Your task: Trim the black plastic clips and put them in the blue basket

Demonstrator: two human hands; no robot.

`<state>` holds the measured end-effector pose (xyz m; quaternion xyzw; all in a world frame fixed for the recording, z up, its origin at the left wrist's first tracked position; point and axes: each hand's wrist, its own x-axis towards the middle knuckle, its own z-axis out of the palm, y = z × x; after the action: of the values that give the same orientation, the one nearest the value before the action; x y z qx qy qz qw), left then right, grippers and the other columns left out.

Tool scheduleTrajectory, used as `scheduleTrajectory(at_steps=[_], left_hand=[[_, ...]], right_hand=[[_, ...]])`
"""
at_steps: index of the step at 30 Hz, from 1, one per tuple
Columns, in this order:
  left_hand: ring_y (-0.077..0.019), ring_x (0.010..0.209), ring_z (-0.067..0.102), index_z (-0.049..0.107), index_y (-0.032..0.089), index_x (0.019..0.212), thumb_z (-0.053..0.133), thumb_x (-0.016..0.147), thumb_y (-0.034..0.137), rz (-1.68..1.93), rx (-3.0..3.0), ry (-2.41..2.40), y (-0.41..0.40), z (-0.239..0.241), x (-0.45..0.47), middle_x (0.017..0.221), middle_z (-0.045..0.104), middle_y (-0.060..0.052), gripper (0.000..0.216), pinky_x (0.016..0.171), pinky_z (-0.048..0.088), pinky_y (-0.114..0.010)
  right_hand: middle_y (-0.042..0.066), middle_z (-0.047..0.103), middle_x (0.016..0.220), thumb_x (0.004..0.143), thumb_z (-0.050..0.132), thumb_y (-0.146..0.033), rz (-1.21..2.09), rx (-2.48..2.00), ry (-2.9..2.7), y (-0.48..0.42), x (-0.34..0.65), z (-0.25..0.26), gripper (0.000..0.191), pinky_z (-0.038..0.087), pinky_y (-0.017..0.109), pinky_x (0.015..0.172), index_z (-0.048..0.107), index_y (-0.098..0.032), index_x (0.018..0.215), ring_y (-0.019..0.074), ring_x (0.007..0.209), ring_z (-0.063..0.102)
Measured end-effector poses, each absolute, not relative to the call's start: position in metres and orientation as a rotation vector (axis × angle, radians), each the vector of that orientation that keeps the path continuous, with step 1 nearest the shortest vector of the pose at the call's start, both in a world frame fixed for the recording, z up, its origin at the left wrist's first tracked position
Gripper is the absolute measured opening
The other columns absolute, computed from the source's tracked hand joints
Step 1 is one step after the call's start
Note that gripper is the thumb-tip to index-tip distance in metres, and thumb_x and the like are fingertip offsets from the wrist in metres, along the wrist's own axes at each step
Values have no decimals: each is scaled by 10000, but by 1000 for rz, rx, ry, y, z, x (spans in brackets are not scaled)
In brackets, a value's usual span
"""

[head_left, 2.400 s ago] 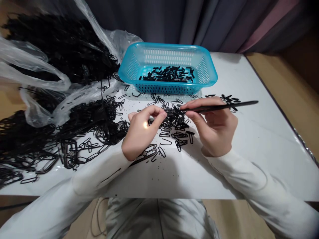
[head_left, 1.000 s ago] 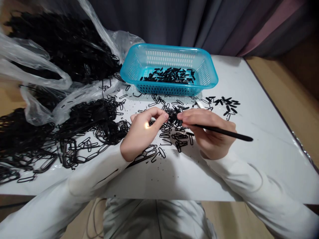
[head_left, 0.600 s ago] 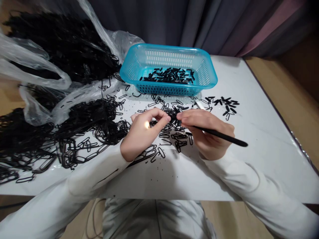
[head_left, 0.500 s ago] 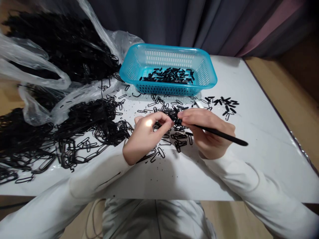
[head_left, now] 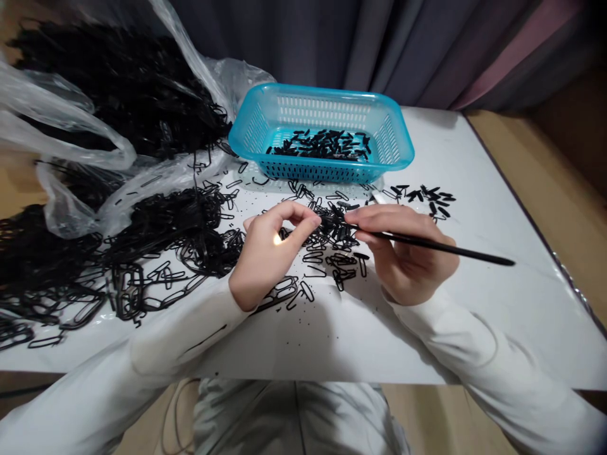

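My left hand (head_left: pixel 272 253) is closed in a pinch, thumb against forefinger, at the left edge of a heap of small black loops and slim pieces (head_left: pixel 336 232). Whatever may be between those fingertips is too small to make out. In my right hand (head_left: pixel 410 253) lies a slim black stick-like tool (head_left: pixel 478 255); its tail sticks out to the right, and its front end is hidden by the fingers and the dark heap. Both sets of fingertips are apart, with the heap between them. More black loops (head_left: pixel 341 272) lie just in front.
Behind the heap stands a blue plastic basket (head_left: pixel 403 148) holding many short black pieces (head_left: pixel 327 146). A small group of black pieces (head_left: pixel 434 196) lies to the right. On the left, a clear plastic bag (head_left: pixel 118 202) spills tangled black strips (head_left: pixel 128 88) over the white tabletop (head_left: pixel 512 303).
My hands have drawn apart: the left moved slightly left, the right slightly right. The tool has turned a little, its tail now reaching farther right. More of the heap shows between them.
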<state>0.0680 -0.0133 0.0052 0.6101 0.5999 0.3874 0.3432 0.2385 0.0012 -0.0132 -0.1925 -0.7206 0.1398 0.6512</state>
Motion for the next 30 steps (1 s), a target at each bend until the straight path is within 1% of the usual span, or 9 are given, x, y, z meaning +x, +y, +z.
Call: scheduleTrajectory(at_steps=[4, 8, 14, 18, 22, 30], left_hand=[[-180, 888, 585, 651, 221, 766, 583, 864, 308, 1004, 1580, 1560, -14, 6, 69, 850, 689, 20, 148, 886, 382, -329], [-174, 878, 584, 654, 224, 764, 590, 860, 310, 1015, 1569, 1561, -15, 5, 69, 846, 689, 28, 144, 884, 377, -321], [-170, 856, 583, 652, 223, 758, 595, 858, 308, 1031, 1572, 1562, -14, 4, 69, 832, 686, 30, 143, 876, 372, -325], [-173, 878, 582, 654, 227, 773, 588, 864, 307, 1030, 1580, 1568, -14, 4, 69, 852, 689, 28, 138, 857, 378, -325], [-174, 885, 579, 652, 228, 776, 585, 867, 297, 1031, 1589, 1561, -14, 3, 70, 855, 689, 26, 132, 848, 382, -326], [-167, 876, 584, 645, 228, 777, 589, 869, 296, 1037, 1607, 1567, -16, 3, 68, 855, 686, 31, 128, 841, 381, -324]], right_hand=[[39, 733, 840, 788, 651, -1, 365, -404, -1646, 1, 238, -14, 287, 609, 358, 713, 693, -176, 1011, 208, 829, 723], [24, 734, 841, 795, 653, -10, 364, -413, -1648, 1, 238, -14, 309, 610, 354, 716, 688, -208, 1029, 202, 831, 722], [32, 732, 850, 802, 644, -17, 382, -432, -1648, 0, 238, -14, 293, 607, 362, 723, 686, -207, 1020, 205, 837, 720], [19, 733, 855, 809, 638, -27, 392, -455, -1648, -1, 239, -15, 304, 611, 368, 717, 681, -233, 1028, 203, 837, 717], [23, 733, 861, 803, 640, -17, 420, -459, -1644, -1, 239, -14, 301, 604, 368, 725, 688, -223, 1017, 199, 841, 714], [7, 719, 891, 830, 644, -62, 522, -580, -1582, -6, 238, -13, 250, 588, 389, 786, 671, -256, 985, 192, 859, 701]])
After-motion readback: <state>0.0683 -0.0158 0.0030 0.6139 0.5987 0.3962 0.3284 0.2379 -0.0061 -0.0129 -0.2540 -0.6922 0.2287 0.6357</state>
